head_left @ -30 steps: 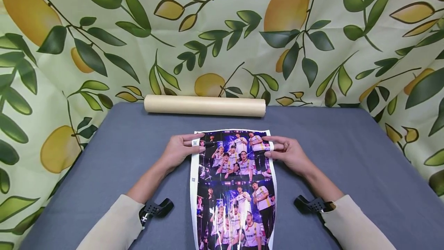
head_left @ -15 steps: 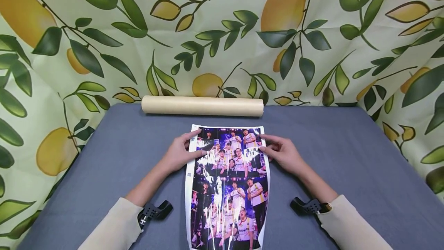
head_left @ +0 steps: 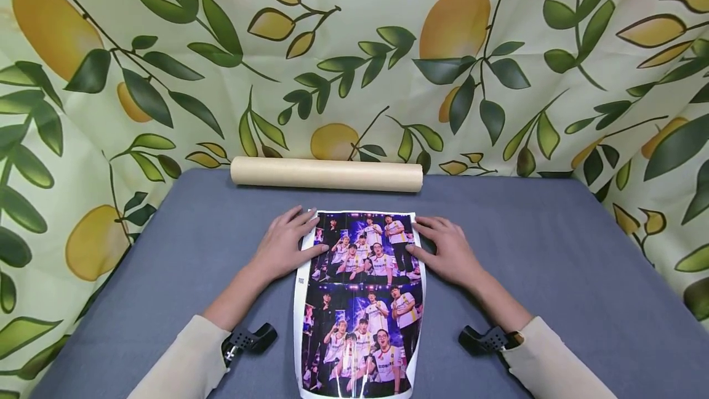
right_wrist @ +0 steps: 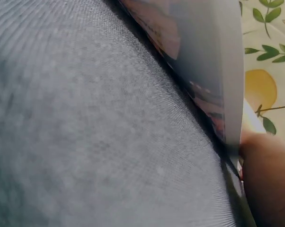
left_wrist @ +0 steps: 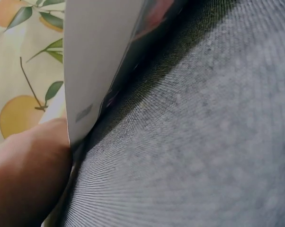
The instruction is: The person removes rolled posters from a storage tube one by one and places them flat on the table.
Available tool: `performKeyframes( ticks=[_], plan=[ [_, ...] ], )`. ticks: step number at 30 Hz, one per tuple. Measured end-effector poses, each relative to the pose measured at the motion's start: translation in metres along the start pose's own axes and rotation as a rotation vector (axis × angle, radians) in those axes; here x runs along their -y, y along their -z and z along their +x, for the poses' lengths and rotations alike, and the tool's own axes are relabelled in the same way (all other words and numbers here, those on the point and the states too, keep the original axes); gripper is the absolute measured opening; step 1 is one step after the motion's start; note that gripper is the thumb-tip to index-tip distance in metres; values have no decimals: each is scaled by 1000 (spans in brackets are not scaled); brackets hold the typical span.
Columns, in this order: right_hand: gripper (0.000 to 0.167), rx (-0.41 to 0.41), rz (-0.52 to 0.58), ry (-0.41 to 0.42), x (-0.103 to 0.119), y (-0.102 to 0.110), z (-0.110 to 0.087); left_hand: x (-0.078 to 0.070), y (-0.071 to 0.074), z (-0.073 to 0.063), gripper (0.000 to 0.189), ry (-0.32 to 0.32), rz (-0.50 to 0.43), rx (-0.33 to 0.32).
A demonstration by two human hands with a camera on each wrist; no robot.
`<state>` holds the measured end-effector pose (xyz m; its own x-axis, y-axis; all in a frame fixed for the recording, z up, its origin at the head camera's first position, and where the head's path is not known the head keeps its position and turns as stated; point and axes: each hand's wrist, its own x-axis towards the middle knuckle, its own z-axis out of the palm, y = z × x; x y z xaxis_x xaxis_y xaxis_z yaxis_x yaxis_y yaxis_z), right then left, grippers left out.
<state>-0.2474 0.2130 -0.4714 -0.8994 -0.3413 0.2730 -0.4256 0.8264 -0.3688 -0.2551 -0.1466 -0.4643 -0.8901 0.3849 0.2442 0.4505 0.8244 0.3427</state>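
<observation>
A glossy printed photo sheet (head_left: pixel 362 313) with a white border lies on the table in the head view. It shows the same group picture twice, one above the other. My left hand (head_left: pixel 282 242) rests at its upper left corner, fingers extended and thumb laid over the white margin. On the opposite corner, my right hand (head_left: pixel 447 248) touches the right edge with fingers and thumb in the same way. From the left wrist view, the sheet's pale side edge (left_wrist: pixel 93 61) appears steeply foreshortened beside the hand. In the right wrist view, the other edge (right_wrist: pixel 230 71) is next to the thumb area.
A cream-coloured roll (head_left: pixel 327 174) lies across the back of the blue-grey cloth-covered table (head_left: pixel 526 233). Behind it hangs a curtain (head_left: pixel 354 97) with a fruit and leaf print. Black wrist camera mounts (head_left: pixel 252 338) stick inward from both sleeves.
The sheet's top has come down flat onto the table, and glare on it has lessened. Both hands have gone from pinching its upper edges to lying on them with fingers extended.
</observation>
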Motion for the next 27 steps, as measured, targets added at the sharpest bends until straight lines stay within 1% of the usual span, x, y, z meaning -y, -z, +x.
performKeyframes(
  ticks=[2,5,7,9,14,16,21,24,27],
  plan=[
    [67,47,-15,8,-1,0,3,2,1,1,78,0,20,44],
    [77,98,-31,2,-3,0,9,8,0,6,87,13,51,114],
    [80,117,-46,-5,-5,-1,14,12,-1,11,91,11,72,144],
    [81,127,-56,-10,-9,-2,18,16,-3,17,92,14,88,159],
    [79,129,-73,-17,-15,-3,29,21,-6,29,91,28,94,164],
    [78,128,-78,-25,-17,-3,33,23,-7,33,90,30,95,153],
    [78,132,-76,-62,-21,-5,42,25,-7,42,90,62,87,126],
    [77,113,-71,-81,-22,-7,47,25,-7,48,94,88,68,106],
    [75,64,-52,-94,-24,-8,52,26,-7,53,98,117,49,93]
  ],
)
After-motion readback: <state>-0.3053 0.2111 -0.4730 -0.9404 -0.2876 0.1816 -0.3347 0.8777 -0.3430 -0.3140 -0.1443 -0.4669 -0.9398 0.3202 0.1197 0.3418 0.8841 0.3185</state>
